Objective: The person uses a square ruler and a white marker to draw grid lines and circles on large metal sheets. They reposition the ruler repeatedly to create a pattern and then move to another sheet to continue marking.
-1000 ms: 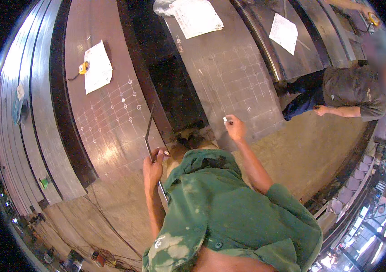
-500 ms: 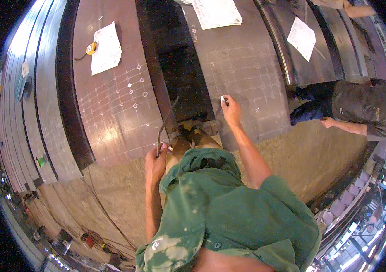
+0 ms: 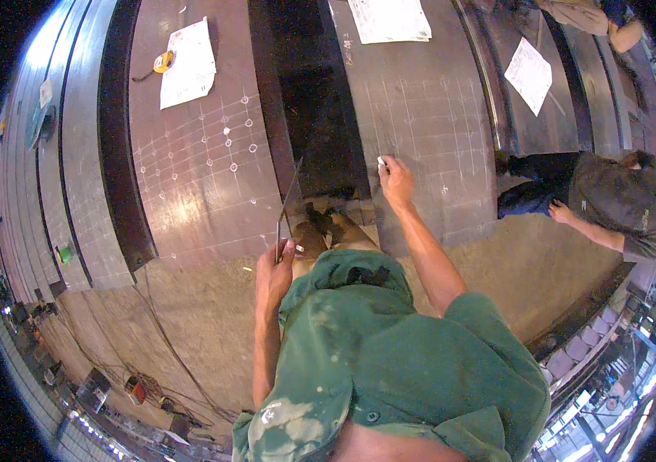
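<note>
My right hand (image 3: 398, 183) is closed in a pinch on a short white chalk piece (image 3: 381, 161), over the right steel plate (image 3: 389, 77). That plate carries a faint chalk grid. My left hand (image 3: 272, 277) is wrapped round one end of a thin, dark, bent metal bar (image 3: 289, 192), at the near edge of the left steel plate (image 3: 189, 173). The bar points away from me, across the dark gap between the plates. Beside my left thumb shows a small white bit (image 3: 299, 248), too small to name. Chalk lines and several circled marks cover the left plate.
Paper sheets (image 3: 189, 65) lie on the left plate with a yellow tape measure (image 3: 163, 61); more papers (image 3: 389, 19) lie on the right plate. At the right a person in dark clothes (image 3: 605, 189) stands by the plates. Cables (image 3: 162, 331) run over the floor at lower left.
The view has shifted slightly. My left hand has turned the bar, which now looks straighter and steeper. The right hand still pinches the chalk over the right plate.
</note>
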Action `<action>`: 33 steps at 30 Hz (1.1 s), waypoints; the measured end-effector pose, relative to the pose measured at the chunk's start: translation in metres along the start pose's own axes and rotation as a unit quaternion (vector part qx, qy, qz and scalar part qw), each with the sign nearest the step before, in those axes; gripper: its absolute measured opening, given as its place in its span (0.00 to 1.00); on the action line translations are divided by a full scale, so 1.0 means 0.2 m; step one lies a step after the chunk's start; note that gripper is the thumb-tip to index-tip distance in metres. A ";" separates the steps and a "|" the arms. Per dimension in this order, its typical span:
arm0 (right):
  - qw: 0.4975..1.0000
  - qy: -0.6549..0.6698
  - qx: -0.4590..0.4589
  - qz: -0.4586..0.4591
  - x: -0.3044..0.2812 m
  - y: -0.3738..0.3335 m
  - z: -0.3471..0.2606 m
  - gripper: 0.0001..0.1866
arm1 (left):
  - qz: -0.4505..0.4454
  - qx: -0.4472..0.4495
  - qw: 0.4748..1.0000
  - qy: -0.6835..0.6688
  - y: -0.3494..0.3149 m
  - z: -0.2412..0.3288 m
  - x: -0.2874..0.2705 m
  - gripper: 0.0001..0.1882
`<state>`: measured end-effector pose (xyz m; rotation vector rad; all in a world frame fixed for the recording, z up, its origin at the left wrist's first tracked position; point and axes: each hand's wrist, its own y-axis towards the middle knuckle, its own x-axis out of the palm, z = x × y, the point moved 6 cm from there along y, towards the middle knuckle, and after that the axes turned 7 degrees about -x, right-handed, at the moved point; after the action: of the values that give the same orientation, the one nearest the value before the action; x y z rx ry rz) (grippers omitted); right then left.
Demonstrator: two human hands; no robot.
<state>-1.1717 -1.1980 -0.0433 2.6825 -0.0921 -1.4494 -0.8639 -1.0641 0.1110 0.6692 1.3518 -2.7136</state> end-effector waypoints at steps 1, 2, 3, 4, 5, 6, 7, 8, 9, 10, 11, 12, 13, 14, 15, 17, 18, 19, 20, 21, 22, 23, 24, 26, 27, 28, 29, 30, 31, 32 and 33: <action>1.000 -0.016 -0.007 -0.009 0.00 -0.02 -0.01 0.12 | 0.004 0.011 1.000 -0.004 0.01 -0.01 0.00 0.19; 0.999 -0.032 -0.016 -0.017 0.02 -0.04 0.00 0.11 | 0.009 0.023 1.000 -0.009 0.03 -0.02 0.01 0.21; 1.000 -0.019 -0.013 -0.011 0.02 -0.05 0.02 0.11 | 0.013 0.036 0.999 -0.014 0.04 -0.04 0.01 0.22; 1.000 -0.006 -0.010 -0.005 0.02 -0.08 0.04 0.10 | 0.013 0.038 0.999 -0.016 0.06 -0.05 0.02 0.22; 1.000 0.009 -0.007 0.001 0.02 -0.08 0.06 0.10 | 0.014 0.039 0.999 -0.018 0.07 -0.07 0.01 0.23; 1.000 0.003 0.003 0.017 0.02 -0.08 0.09 0.10 | 0.015 0.040 0.999 -0.020 0.08 -0.08 0.01 0.23; 0.999 -0.003 0.013 0.033 0.01 -0.08 0.11 0.10 | 0.025 0.039 0.999 -0.012 0.10 -0.10 0.00 0.23; 0.999 -0.009 0.025 0.047 0.00 -0.08 0.10 0.10 | 0.035 0.037 0.999 -0.003 0.11 -0.11 -0.01 0.23; 0.999 -0.005 0.019 0.050 0.00 -0.06 0.09 0.10 | 0.044 0.034 0.998 0.007 0.11 -0.12 -0.02 0.23; 0.999 0.000 0.014 0.052 0.00 -0.02 0.08 0.10 | 0.044 0.028 0.999 0.009 0.11 -0.13 -0.03 0.22; 0.998 0.003 0.011 0.055 -0.02 0.01 0.07 0.10 | 0.042 0.022 0.999 0.012 0.09 -0.10 -0.03 0.22; 0.999 0.008 0.002 0.037 -0.02 0.04 0.05 0.10 | 0.041 0.017 0.999 0.014 0.07 -0.08 -0.04 0.22; 1.000 0.014 -0.006 0.019 -0.01 0.06 0.02 0.10 | 0.043 0.020 0.999 0.019 0.07 -0.09 -0.05 0.22; 1.000 0.019 -0.016 0.005 0.00 0.09 0.01 0.10 | 0.045 0.029 0.998 0.023 0.08 -0.09 -0.05 0.22; 0.999 0.043 0.007 0.003 0.00 0.10 0.03 0.10 | 0.047 0.037 0.998 0.028 0.08 -0.08 -0.06 0.22; 0.994 0.092 0.054 -0.004 -0.02 0.13 0.09 0.09 | 0.039 0.031 0.998 0.032 0.05 -0.04 -0.07 0.21; 0.995 0.080 0.062 0.003 -0.03 0.14 0.11 0.10 | 0.035 0.026 0.998 0.034 0.04 -0.02 -0.07 0.21; 0.995 0.069 0.070 0.010 -0.04 0.16 0.12 0.10 | 0.038 0.030 0.999 0.026 0.04 -0.02 -0.08 0.21; 0.995 0.054 0.078 0.018 -0.06 0.18 0.15 0.10 | 0.038 0.034 0.999 0.016 0.05 -0.02 -0.07 0.20; 0.997 0.043 0.060 0.024 -0.05 0.20 0.14 0.10 | 0.038 0.039 0.999 0.006 0.05 -0.02 -0.06 0.20; 0.998 0.033 0.041 0.029 -0.04 0.21 0.13 0.11 | 0.037 0.041 0.998 0.014 0.06 -0.03 -0.05 0.20; 0.999 0.022 0.023 0.036 -0.03 0.23 0.12 0.11 | 0.037 0.044 0.998 0.023 0.07 -0.04 -0.05 0.20; 0.999 0.018 0.033 0.027 -0.02 0.24 0.12 0.11 | 0.037 0.047 0.998 0.032 0.07 -0.04 -0.05 0.20; 0.998 0.011 0.054 0.010 0.02 0.27 0.11 0.11 | 0.039 0.047 0.998 0.020 0.06 -0.03 -0.04 0.20; 0.998 0.017 0.051 0.015 0.02 0.29 0.09 0.12 | 0.040 0.047 0.998 0.014 0.05 -0.01 -0.03 0.20; 0.998 0.024 0.049 0.020 0.03 0.32 0.08 0.12 | 0.038 0.037 0.998 0.017 0.05 0.01 -0.03 0.20; 0.998 0.030 0.047 0.024 0.03 0.35 0.07 0.12 | 0.034 0.027 0.999 0.019 0.04 0.04 -0.03 0.20; 0.997 0.038 0.057 0.016 0.04 0.38 0.03 0.12 | 0.034 0.013 0.999 0.023 0.03 0.04 -0.04 0.20; 0.997 0.047 0.068 0.007 0.04 0.41 -0.02 0.12 | 0.037 0.014 0.999 0.022 0.03 0.04 -0.04 0.21; 0.995 0.052 0.079 0.001 0.03 0.44 -0.02 0.12 | 0.035 0.018 0.999 0.021 0.03 0.04 -0.04 0.21; 0.997 0.049 0.064 0.015 0.05 0.47 -0.01 0.12 | 0.035 0.021 0.999 0.021 0.03 0.05 -0.04 0.21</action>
<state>-1.1661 -1.2922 -0.0398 2.8358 -0.2250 -1.3454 -0.8598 -1.0769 0.1145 0.7642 1.2575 -2.6959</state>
